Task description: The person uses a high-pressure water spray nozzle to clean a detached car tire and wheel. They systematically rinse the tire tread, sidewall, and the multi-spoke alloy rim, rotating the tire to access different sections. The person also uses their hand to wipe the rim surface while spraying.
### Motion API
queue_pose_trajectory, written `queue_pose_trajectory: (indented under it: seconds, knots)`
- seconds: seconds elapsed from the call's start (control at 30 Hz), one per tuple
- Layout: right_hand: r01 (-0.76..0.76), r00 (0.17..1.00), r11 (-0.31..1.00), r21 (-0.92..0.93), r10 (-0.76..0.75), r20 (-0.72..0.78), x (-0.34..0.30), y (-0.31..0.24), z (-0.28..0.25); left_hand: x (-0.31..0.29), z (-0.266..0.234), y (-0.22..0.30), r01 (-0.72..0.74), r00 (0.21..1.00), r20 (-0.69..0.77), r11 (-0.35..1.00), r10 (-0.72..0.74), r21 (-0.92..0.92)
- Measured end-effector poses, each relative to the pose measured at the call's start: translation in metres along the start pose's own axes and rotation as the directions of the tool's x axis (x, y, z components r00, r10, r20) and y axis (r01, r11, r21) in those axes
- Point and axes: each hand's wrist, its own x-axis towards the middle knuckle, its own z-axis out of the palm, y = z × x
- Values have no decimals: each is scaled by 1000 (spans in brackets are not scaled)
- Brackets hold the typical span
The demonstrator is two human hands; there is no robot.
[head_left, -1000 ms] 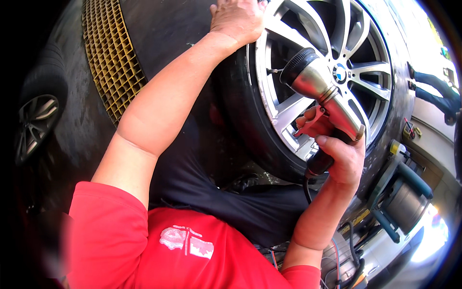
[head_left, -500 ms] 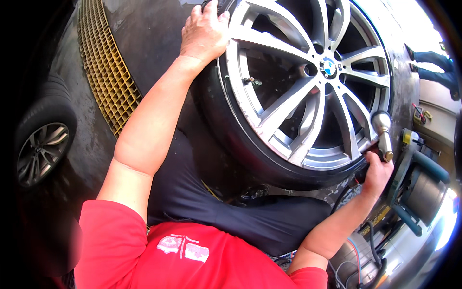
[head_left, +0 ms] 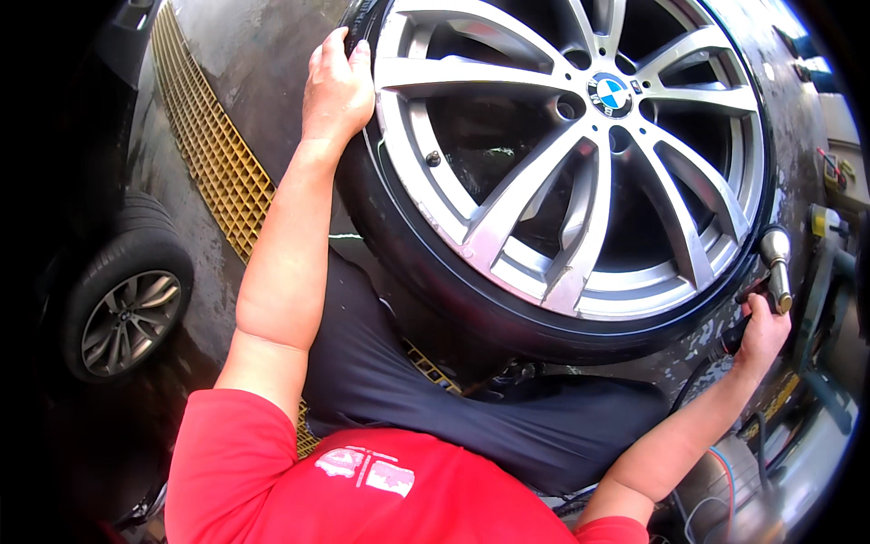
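A large alloy wheel with silver spokes (head_left: 507, 213) and a low black tire (head_left: 471, 313) stands in front of my bent legs, its face turned toward me. My left hand (head_left: 337, 98) grips the tire at its upper left edge, fingers curled over the tread. My right hand (head_left: 763, 331) is closed around an air grinder (head_left: 778, 272) with a silver angled head and a black hose. The grinder is beside the tire's lower right edge; its working tip is hard to make out. The rim has scuffs and a pinkish patch at its lower left. A dark valve stem (head_left: 433, 159) shows inside the rim.
Another wheel with its tire (head_left: 131, 322) stands at the left. A yellow floor grating (head_left: 213, 154) runs across the wet dark floor. At the right are a green-framed machine (head_left: 820, 363), hoses (head_left: 725, 480) and small items (head_left: 836, 170) near the wall.
The view has shifted, moving the wheel left in the picture. My right hand and the grinder have moved away from the rim face to the tire's outer side. My left hand still holds the tire.
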Motion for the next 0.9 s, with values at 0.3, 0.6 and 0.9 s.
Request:
queue_pose_trajectory:
  seconds: [0.3, 0.6, 0.9]
  knots:
    - [9, 999, 980, -201, -19, -50, 2, -1, 3, 2, -5, 6, 9, 999, 41, 1000, -9, -13]
    - [20, 998, 971, -237, -34, -55, 2, -1, 5, 6, -28, 7, 91, 989, 130, 978, -68, -186]
    - [30, 996, 951, -307, -53, -69, -1, -5, 6, -30, -57, 53, -416, 819, 432, 909, 378, -6]
